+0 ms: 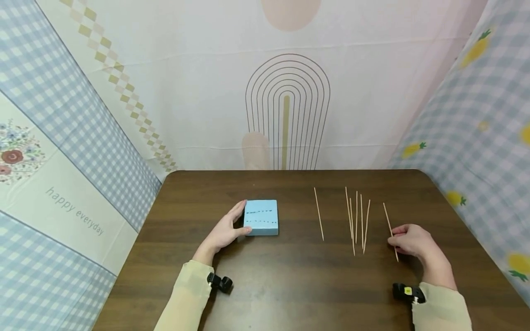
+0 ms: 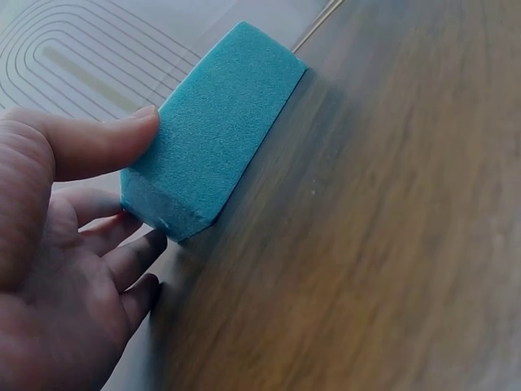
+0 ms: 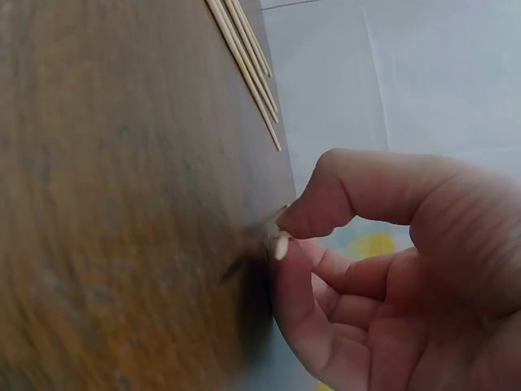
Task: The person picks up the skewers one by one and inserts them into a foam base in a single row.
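Note:
A light blue foam block (image 1: 261,216) with two rows of small dark holes or marks on its top rests on the table, left of centre. My left hand (image 1: 223,231) holds it at its left end, thumb at the near corner and fingers at the far side. In the left wrist view the thumb presses the side of the block (image 2: 224,122). Over on the right, my right hand (image 1: 415,241) pinches a thin bamboo skewer (image 1: 387,215) between thumb and fingers. The right wrist view shows the blunt end of that skewer (image 3: 281,247) at the fingertips.
Several loose skewers (image 1: 356,216) lie in a loose group left of my right hand. A single skewer (image 1: 318,212) lies apart, between them and the block. The dark wooden table (image 1: 290,285) ends at a hanging white patterned cloth (image 1: 207,92).

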Motion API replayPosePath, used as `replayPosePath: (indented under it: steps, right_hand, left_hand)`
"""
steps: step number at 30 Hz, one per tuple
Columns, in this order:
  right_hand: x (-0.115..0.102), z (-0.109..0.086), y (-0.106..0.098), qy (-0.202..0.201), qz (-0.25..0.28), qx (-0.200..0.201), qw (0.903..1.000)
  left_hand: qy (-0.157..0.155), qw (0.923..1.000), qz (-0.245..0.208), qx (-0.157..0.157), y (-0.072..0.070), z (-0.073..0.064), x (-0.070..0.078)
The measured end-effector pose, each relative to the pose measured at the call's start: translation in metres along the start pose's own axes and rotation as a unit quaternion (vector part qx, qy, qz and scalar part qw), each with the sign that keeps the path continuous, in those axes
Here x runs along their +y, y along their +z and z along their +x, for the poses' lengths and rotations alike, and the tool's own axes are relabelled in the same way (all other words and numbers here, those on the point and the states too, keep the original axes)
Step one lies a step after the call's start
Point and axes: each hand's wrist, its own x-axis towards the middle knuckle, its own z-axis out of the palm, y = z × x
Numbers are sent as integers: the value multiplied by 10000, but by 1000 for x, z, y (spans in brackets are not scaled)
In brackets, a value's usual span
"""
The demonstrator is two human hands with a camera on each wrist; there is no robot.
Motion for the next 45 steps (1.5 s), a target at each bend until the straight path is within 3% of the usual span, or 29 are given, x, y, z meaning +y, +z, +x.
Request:
replayPosePath:
  steps: [12, 19, 22, 28, 30, 34, 40, 45]
  right_hand:
    - [15, 2, -13, -281, 874, -312, 9953]
    - [8, 4, -7, -995, 1466, -290, 9838]
    - [-3, 3, 0, -1402, 1954, -298, 9702]
    - [-42, 0, 32, -2498, 3089, -561, 9160]
    - [-58, -2, 45, -2752, 3157, -647, 9058]
    - [-88, -2, 70, -2999, 3250, -643, 8946]
    - [-132, 0, 116, -3158, 3609, -328, 8769]
    - [-161, 1, 152, -3258, 3685, -276, 8702]
  left_hand:
    - [21, 9998, -180, 66, 4, 0, -1]
    - [-6, 9997, -180, 146, 4, 1, 0]
    - [-18, 9997, -225, 130, 4, 2, -1]
    - [-37, 9993, -329, 143, 4, 1, -2]
    - [-25, 9994, -316, 122, 3, 1, -1]
    - [4, 9996, -273, 72, 3, 2, -3]
    - [35, 9997, -219, 42, 1, 2, -4]
    - [40, 9997, -216, 54, 2, 3, -4]
